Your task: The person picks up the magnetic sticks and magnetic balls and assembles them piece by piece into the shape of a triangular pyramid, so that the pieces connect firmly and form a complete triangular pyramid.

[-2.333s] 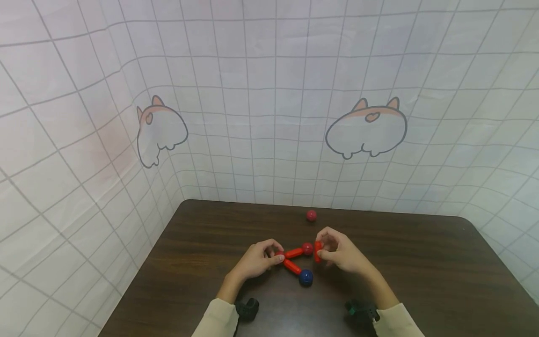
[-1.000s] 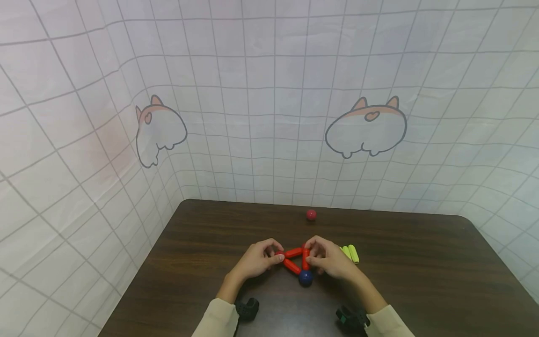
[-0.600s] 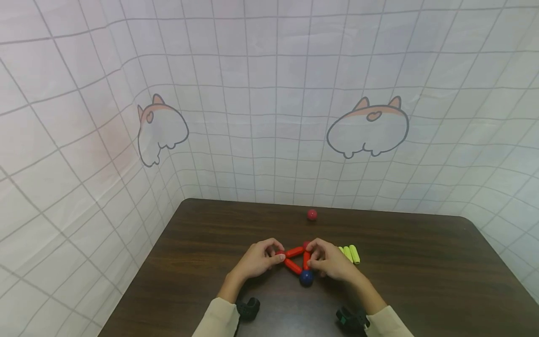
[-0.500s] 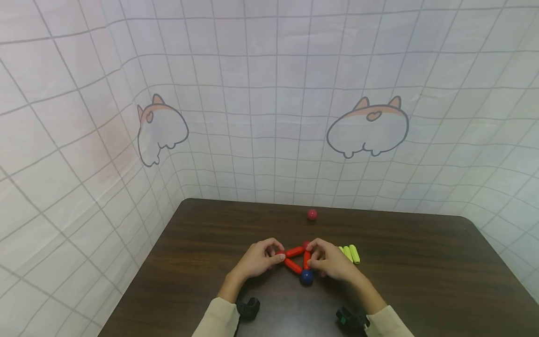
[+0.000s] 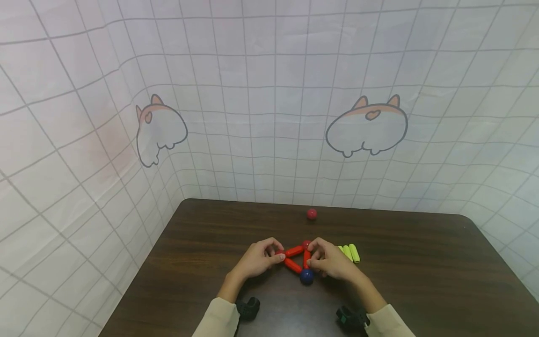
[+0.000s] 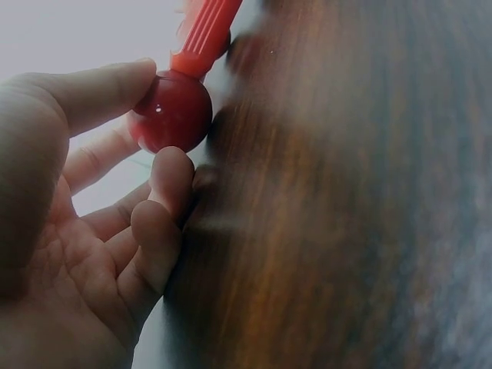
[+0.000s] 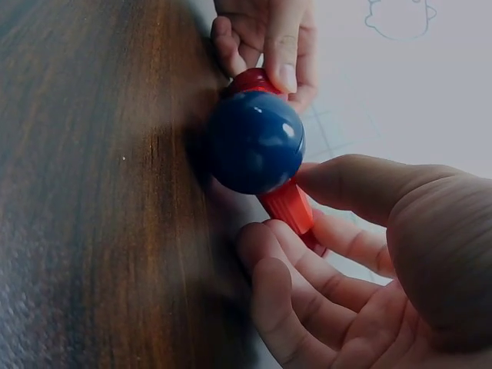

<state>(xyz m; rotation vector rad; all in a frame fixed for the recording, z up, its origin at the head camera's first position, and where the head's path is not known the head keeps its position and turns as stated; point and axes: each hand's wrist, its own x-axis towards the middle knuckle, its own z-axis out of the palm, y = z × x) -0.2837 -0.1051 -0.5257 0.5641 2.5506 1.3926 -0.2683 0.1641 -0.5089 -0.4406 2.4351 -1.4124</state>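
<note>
Three red rods and three balls form a triangle on the table. My left hand (image 5: 258,257) pinches the red ball (image 6: 173,114) at its left corner between thumb and fingers. From that ball run an upper red rod (image 5: 294,251) and a lower red rod (image 5: 293,266). A second red ball (image 5: 306,244) marks the far corner, and a dark blue ball (image 5: 306,276) the near one. Between those two lies the third red rod (image 7: 286,206). My right hand (image 5: 332,260) holds this rod with thumb and fingertips, which hide part of it.
A loose red ball (image 5: 311,214) lies near the table's back edge. Several yellow-green rods (image 5: 353,253) lie side by side behind my right hand, partly hidden by it. A white grid-patterned cloth (image 5: 269,117) hangs behind the dark wooden table (image 5: 421,262).
My right hand has moved left with the red rod, which now joins the far red ball and the blue ball. The yellow-green rods have come into view. My left hand has stayed put.
</note>
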